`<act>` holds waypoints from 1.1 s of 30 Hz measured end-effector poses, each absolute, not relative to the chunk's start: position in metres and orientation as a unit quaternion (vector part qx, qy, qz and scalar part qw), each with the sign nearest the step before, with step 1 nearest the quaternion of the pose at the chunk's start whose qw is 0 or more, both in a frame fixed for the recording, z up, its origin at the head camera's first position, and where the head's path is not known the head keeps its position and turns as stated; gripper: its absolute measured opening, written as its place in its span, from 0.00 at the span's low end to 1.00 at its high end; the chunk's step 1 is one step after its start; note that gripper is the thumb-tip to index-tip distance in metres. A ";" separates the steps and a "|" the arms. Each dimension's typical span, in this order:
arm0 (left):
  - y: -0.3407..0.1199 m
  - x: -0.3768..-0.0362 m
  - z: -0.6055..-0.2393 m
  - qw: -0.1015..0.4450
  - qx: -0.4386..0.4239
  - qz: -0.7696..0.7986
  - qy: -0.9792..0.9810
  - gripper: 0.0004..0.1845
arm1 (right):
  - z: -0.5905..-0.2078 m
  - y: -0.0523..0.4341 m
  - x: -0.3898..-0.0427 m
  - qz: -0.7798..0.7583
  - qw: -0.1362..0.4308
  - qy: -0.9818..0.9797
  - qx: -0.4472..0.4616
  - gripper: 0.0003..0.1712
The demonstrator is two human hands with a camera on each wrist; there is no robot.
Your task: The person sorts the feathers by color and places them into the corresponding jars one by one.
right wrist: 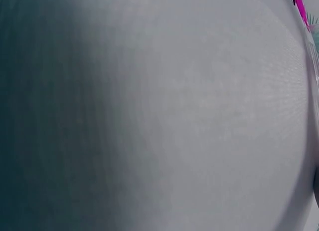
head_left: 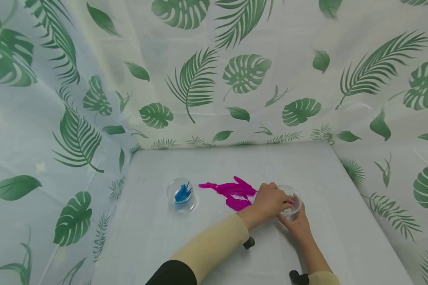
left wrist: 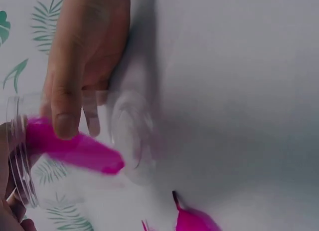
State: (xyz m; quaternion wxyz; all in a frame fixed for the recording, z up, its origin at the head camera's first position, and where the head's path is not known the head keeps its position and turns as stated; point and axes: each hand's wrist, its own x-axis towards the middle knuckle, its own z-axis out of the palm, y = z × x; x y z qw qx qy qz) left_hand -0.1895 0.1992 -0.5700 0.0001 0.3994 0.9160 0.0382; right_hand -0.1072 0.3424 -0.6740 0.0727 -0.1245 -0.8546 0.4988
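Note:
My right hand (head_left: 297, 225) grips a clear plastic cup (head_left: 297, 206) from the near right side. Reaching across from the left, my left hand (head_left: 271, 201) has its fingertips in the cup's mouth and pinches a bright pink feather (head_left: 291, 202). The left wrist view shows this feather (left wrist: 84, 151) slanting through the cup (left wrist: 132, 136), with the right thumb (left wrist: 65, 121) against the wall outside. Only a few left fingers (left wrist: 15, 206) show by the rim. More pink feathers (head_left: 235, 189) lie on the table just left of the left hand.
Further left stands a second clear cup (head_left: 190, 204) with blue feathers (head_left: 183, 193) inside. Both cups and the loose feathers are on a white-covered table (head_left: 157, 245). Behind and beside it hangs a white sheet (head_left: 207, 39) printed with green leaves.

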 end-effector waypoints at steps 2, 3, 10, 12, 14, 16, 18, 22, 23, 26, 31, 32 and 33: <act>0.199 -0.190 -0.569 0.004 0.403 0.024 0.915 0.13 | -0.674 0.342 -0.108 0.497 0.073 -0.856 -0.125 0.65; 0.199 -0.191 -0.568 0.008 0.406 0.025 0.914 0.14 | -0.674 0.342 -0.108 0.497 0.073 -0.856 -0.124 0.65; 0.185 -0.202 -0.573 -0.013 0.432 0.073 0.899 0.17 | -0.676 0.341 -0.110 0.508 0.090 -0.850 -0.111 0.64; 0.177 -0.207 -0.572 -0.024 0.435 0.094 0.895 0.16 | -0.678 0.342 -0.111 0.509 0.091 -0.849 -0.112 0.63; 0.168 -0.214 -0.567 -0.034 0.433 0.116 0.893 0.16 | -0.679 0.342 -0.111 0.511 0.090 -0.847 -0.115 0.63; 0.158 -0.222 -0.562 -0.055 0.427 0.132 0.893 0.15 | -0.679 0.341 -0.111 0.513 0.087 -0.845 -0.119 0.62; 0.146 -0.231 -0.557 -0.076 0.419 0.146 0.893 0.15 | -0.679 0.340 -0.110 0.514 0.086 -0.845 -0.123 0.62; 0.122 -0.252 -0.555 -0.103 0.383 0.158 0.904 0.13 | -0.676 0.339 -0.109 0.513 0.087 -0.845 -0.126 0.62; 0.116 -0.257 -0.556 -0.102 0.371 0.161 0.909 0.13 | -0.676 0.339 -0.109 0.512 0.086 -0.846 -0.126 0.62; 0.098 -0.268 -0.561 -0.083 0.339 0.156 0.924 0.13 | -0.675 0.338 -0.108 0.504 0.081 -0.850 -0.127 0.62; 0.078 -0.276 -0.575 -0.019 0.281 0.126 0.951 0.17 | -0.676 0.339 -0.108 0.505 0.078 -0.850 -0.129 0.62; 0.075 -0.276 -0.579 -0.002 0.269 0.115 0.956 0.18 | -0.676 0.339 -0.109 0.507 0.078 -0.849 -0.129 0.62; 0.073 -0.276 -0.584 0.015 0.258 0.098 0.961 0.19 | -0.677 0.338 -0.109 0.510 0.078 -0.847 -0.129 0.62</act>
